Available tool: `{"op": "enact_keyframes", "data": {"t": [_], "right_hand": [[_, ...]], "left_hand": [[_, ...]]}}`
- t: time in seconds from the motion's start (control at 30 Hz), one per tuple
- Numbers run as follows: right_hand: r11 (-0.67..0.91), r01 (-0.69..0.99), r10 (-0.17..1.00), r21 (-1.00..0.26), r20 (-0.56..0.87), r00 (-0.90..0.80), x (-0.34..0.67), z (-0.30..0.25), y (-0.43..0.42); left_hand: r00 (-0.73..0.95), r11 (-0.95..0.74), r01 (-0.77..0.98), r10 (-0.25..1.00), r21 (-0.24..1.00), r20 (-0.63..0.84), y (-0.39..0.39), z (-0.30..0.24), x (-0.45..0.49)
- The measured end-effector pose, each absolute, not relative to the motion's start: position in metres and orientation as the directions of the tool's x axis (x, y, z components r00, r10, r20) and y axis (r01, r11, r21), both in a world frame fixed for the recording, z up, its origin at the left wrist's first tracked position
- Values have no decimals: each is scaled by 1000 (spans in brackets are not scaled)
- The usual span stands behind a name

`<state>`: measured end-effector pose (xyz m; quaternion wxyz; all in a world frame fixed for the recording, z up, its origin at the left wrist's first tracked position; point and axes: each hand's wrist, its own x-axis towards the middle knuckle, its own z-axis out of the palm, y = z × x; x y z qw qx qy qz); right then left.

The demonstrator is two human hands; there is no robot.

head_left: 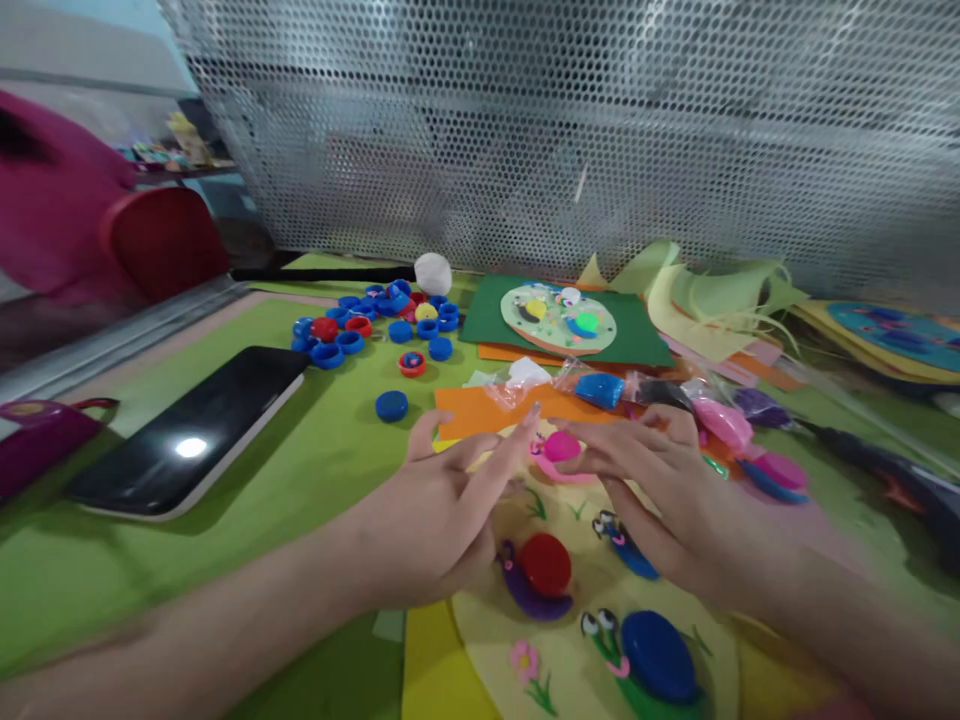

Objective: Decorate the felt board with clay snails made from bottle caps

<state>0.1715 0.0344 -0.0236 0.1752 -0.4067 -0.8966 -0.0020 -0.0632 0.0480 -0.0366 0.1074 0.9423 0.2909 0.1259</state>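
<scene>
My left hand [454, 500] reaches in from the left, fingers apart and stretched toward a pink clay snail [561, 450]. My right hand [671, 490] comes from the other side, its fingers extended over the snail's right edge; whether they touch it I cannot tell. The snail lies at the top of a cream paper oval [487, 655]. Lower on the oval are a purple snail with a red cap shell [546, 565], a green snail with a blue cap shell [658, 655], and a blue snail [628, 548] partly covered by my right hand. A pink clay flower [525, 660] is near the bottom.
A phone [195, 430] lies left. Blue and red bottle caps [349, 342] are piled behind, with a loose blue cap [391, 405] nearer. A finished-looking snail oval [559, 318] rests on green card. Wrapped clay [600, 390] and a black glue gun [892, 470] lie right. Perforated metal [562, 130] rises behind.
</scene>
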Motion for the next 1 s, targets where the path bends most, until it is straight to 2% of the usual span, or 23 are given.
{"op": "enact_keyframes", "data": {"t": [0.37, 0.5, 1.0], "right_hand": [[662, 663, 741, -350, 173, -649, 161, -22, 23], [627, 688, 760, -366, 92, -644, 158, -17, 21], [593, 724, 786, -351, 60, -615, 154, -14, 18]], "left_hand": [[765, -773, 566, 622, 288, 167, 48, -37, -65], [763, -778, 571, 621, 263, 179, 48, -35, -66], [755, -760, 595, 640, 263, 140, 47, -33, -67]]}}
